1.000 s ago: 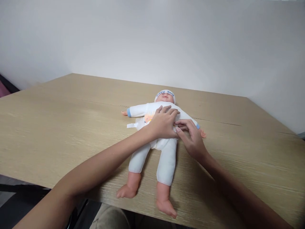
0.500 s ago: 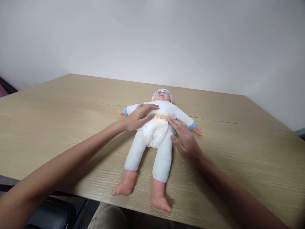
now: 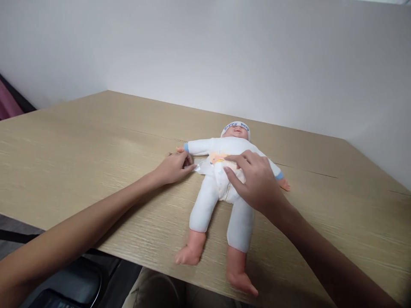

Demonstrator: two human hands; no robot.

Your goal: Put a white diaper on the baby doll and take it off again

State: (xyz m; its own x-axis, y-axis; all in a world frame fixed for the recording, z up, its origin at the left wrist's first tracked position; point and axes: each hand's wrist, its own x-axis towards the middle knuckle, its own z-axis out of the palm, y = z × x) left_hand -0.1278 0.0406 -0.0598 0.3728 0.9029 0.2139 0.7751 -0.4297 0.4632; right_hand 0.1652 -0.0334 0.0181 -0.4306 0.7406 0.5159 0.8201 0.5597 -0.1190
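A baby doll lies on its back, legs toward me, in a white suit with blue cuffs and a headband reading "Happy Ba…". Around its hips is a white diaper with an orange printed waistband. My left hand pinches the diaper's side tab, which is drawn out to the left of the doll's waist. Over the diaper's front rests my right hand, thumb and fingers apart, fingertips at the waistband. It covers the diaper's right side.
The doll is on a wooden table with a seam across it, against a pale wall. A dark chair stands below the near edge at left. Something pink shows at the far left.
My left hand has moved off the doll's belly to its side and now pinches the pulled-out tab. My right hand has shifted inward over the diaper's front. The view has turned slightly left.
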